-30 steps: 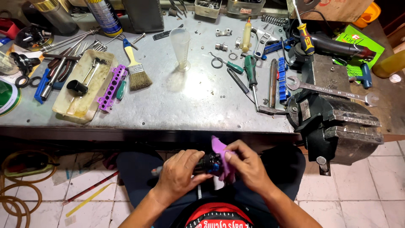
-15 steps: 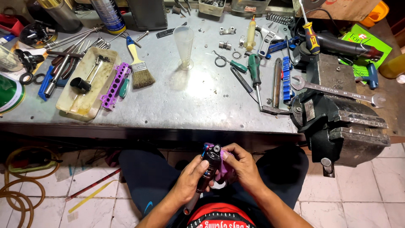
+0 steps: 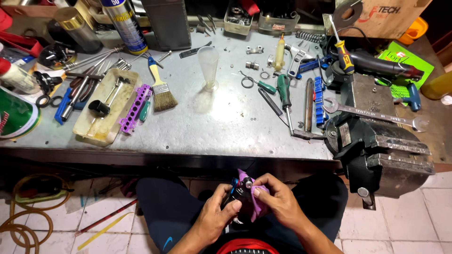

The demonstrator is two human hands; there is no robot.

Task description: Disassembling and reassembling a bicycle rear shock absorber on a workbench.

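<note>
Both my hands are together over my lap, below the front edge of the metal workbench (image 3: 212, 127). My left hand (image 3: 214, 218) grips a small dark part with blue and purple bits (image 3: 241, 188). My right hand (image 3: 278, 200) presses a purple cloth (image 3: 258, 204) against that part, fingers curled round it. The part is mostly hidden by the two hands and the cloth.
A black bench vise (image 3: 376, 150) is clamped at the bench's right corner with a spanner (image 3: 372, 112) lying on it. Screwdrivers (image 3: 284, 96), a paintbrush (image 3: 160, 89), a clear plastic cup (image 3: 208, 66), a tray of tools (image 3: 101, 110) and spray cans (image 3: 123, 26) cover the bench. Cables (image 3: 23, 221) lie on the tiled floor at left.
The hands turned the small part and shifted the purple cloth round it, staying over the lap. The view tilted slightly; nothing on the bench moved.
</note>
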